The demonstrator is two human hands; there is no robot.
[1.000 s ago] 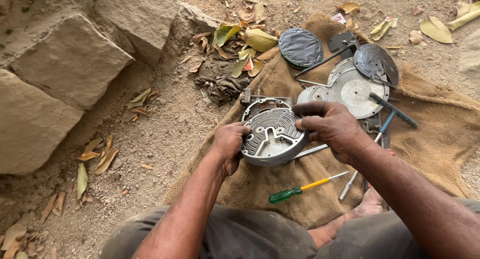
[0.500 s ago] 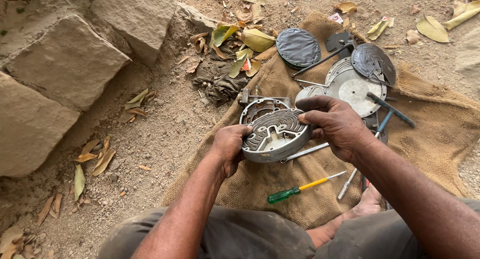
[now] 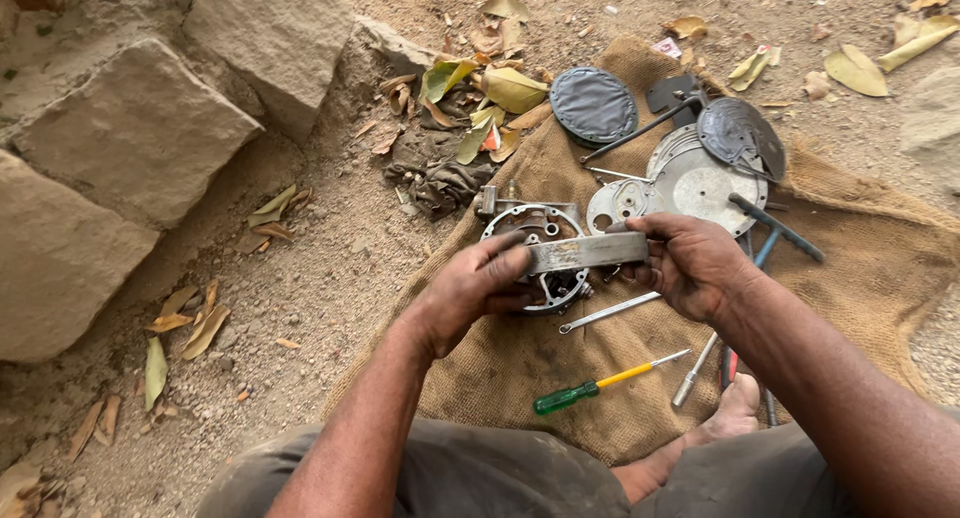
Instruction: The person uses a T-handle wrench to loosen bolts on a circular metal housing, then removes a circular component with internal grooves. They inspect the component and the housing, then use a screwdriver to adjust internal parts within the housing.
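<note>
two hands [image 3: 590, 273], perhaps ribbed metal cover [image 3: 588, 251]

Only one candidate: a small white-and-red scrap [image 3: 666, 47] that looks like a bit of wrapper or label, lying at the far edge of the burlap sack [image 3: 880, 268], on the dirt among dry leaves. Too small to tell more. No signs, no screens.
</note>
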